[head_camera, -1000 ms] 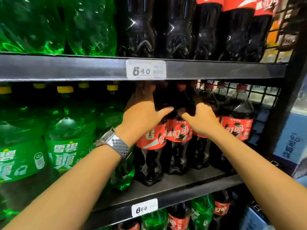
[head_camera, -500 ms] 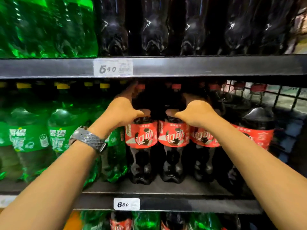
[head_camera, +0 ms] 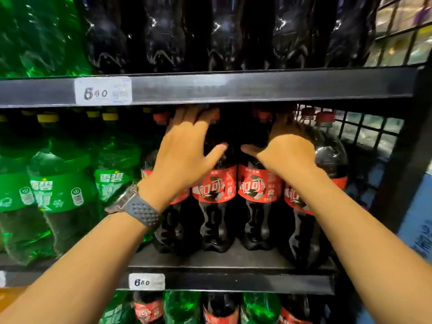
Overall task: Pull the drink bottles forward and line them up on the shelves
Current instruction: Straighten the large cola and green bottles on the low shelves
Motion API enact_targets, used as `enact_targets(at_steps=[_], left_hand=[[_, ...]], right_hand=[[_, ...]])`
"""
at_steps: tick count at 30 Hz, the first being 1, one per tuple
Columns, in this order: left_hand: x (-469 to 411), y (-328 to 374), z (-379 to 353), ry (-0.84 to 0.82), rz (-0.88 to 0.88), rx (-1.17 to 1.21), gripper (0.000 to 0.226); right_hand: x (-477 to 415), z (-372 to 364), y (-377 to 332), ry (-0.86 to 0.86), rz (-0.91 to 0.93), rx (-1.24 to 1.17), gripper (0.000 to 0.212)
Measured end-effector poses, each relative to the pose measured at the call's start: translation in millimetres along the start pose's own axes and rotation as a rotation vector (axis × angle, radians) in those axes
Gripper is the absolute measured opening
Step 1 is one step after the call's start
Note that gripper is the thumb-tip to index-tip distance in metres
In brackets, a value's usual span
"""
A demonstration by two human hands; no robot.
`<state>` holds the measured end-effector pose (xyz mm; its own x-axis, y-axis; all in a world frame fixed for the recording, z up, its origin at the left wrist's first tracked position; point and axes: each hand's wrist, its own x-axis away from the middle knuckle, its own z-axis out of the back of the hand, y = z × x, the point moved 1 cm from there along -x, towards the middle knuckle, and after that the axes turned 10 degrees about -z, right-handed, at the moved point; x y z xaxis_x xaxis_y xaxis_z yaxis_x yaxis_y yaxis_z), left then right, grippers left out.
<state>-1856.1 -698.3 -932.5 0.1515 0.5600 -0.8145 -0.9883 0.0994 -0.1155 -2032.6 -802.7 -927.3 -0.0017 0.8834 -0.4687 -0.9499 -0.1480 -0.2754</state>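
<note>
Both hands are up on the middle shelf [head_camera: 233, 260], in among the cola bottles. The left hand [head_camera: 187, 157], the one with the watch [head_camera: 134, 205] at its wrist, lies spread over the shoulder of a front cola bottle [head_camera: 216, 202], fingers reaching back toward the red caps behind, thumb out to the side. It is draped over the bottle rather than clamped on it. The right hand [head_camera: 286, 152] mirrors it over the neighbouring cola bottle [head_camera: 257, 199], thumb pointing in toward the other thumb; its fingers vanish into the dark behind the necks, so whether they have closed on anything I cannot tell.

The front cola row stands upright near the shelf lip, labels facing out, with more red-capped bottles [head_camera: 325, 118] deeper back by the wire mesh [head_camera: 369, 129]. Green Sprite bottles [head_camera: 58, 195] fill the left of the same shelf.

These look like large, full bottles, so expect real weight. The plastic is smooth and glossy, likely slick, and the walls should give a little under a squeeze. The best hold looks like the neck or shoulder just under the cap, hooking from behind and sliding the base along the shelf rather than lifting. Headroom under the upper shelf [head_camera: 257, 86] is tight, and a pull too high up could tip a bottle.
</note>
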Motion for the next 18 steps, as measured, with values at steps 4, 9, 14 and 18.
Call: enact_targets(at_steps=[4, 9, 14, 18], left_hand=[[-23, 19, -34, -0.151, -0.193, 0.089, 0.07], [-21, 26, -51, -0.077, -0.257, -0.125, 0.065], [-44, 43, -59, -0.2, -0.046, 0.292, 0.099], [-53, 48, -69, -0.292, -0.047, 0.155, 0.12]], right_hand=[[3, 6, 2, 0.026, 0.074, -0.072, 0.053], [26, 23, 39, 0.324, 0.213, -0.265, 0.045], [38, 23, 99, 0.277, -0.083, -0.33, 0.068], [29, 17, 107, 0.129, -0.078, -0.272, 0.061]])
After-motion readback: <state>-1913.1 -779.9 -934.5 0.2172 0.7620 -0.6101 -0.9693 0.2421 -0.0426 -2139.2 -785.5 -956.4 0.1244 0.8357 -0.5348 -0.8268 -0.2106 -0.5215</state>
